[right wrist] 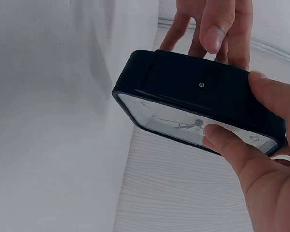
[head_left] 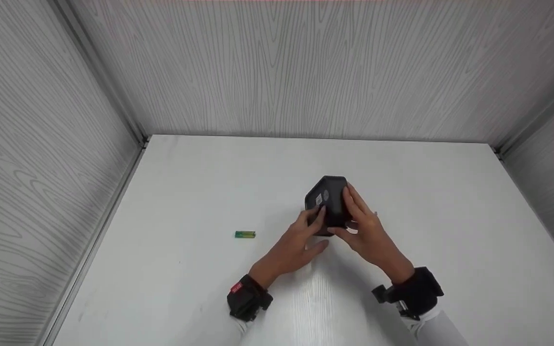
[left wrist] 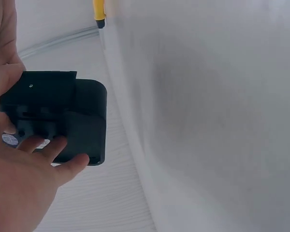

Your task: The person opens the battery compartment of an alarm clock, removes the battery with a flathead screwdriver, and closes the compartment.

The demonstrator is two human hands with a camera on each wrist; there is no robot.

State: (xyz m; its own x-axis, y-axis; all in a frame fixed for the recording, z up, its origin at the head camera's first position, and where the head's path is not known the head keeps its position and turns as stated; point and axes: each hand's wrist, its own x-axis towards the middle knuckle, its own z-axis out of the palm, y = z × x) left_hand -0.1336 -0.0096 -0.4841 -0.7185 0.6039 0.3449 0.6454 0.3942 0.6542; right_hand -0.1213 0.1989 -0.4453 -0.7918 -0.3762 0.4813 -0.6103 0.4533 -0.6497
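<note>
A black square-cornered clock (head_left: 333,199) is held above the white table, its back with small labels turned to the left. My right hand (head_left: 371,238) grips it, thumb on the side with a small screw and fingers on the white dial (right wrist: 166,116). My left hand (head_left: 292,245) touches the back of the clock (left wrist: 84,133) with its fingertips, near a recess there. In the right wrist view, the left thumb (right wrist: 214,38) stands apart from the casing. Green-and-yellow battery cells (head_left: 245,234) lie on the table left of my left hand; whether one or two, I cannot tell.
A yellow stick-like thing with a black end (left wrist: 99,13) shows at the top of the left wrist view; its kind is unclear. Grey wood-grain panels (head_left: 277,67) stand behind and on both sides of the white table (head_left: 185,192).
</note>
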